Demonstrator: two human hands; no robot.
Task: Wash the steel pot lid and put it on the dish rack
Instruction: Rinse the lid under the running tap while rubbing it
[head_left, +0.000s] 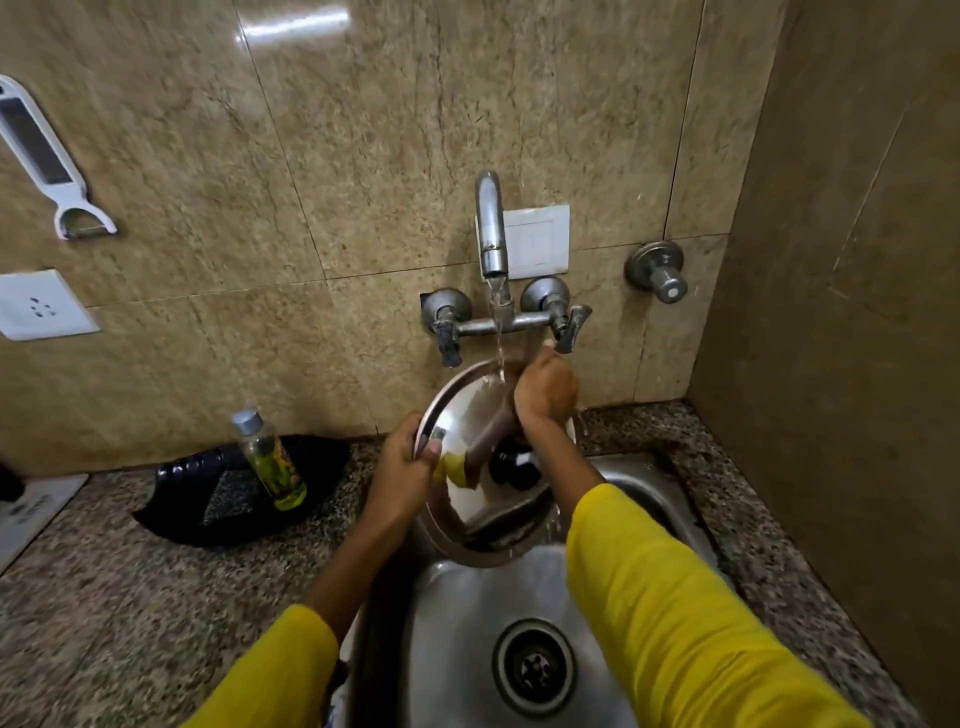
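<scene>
The steel pot lid (470, 415) is held tilted over the sink, its shiny face toward me, with a black knob (511, 465) near its middle. My left hand (402, 470) grips the lid's left rim. My right hand (545, 387) presses on the lid's upper right part, fingers curled; whether it holds anything is hidden. Water runs from the tap (491, 228) onto the lid's top edge, just left of my right hand. Both my arms wear yellow sleeves.
The steel sink (467, 623) with its drain (534, 667) lies below the lid. A small bottle of green liquid (270, 460) stands on a black tray (228, 493) on the granite counter at left. Tap handles (569, 327) are close above my right hand. No dish rack is in view.
</scene>
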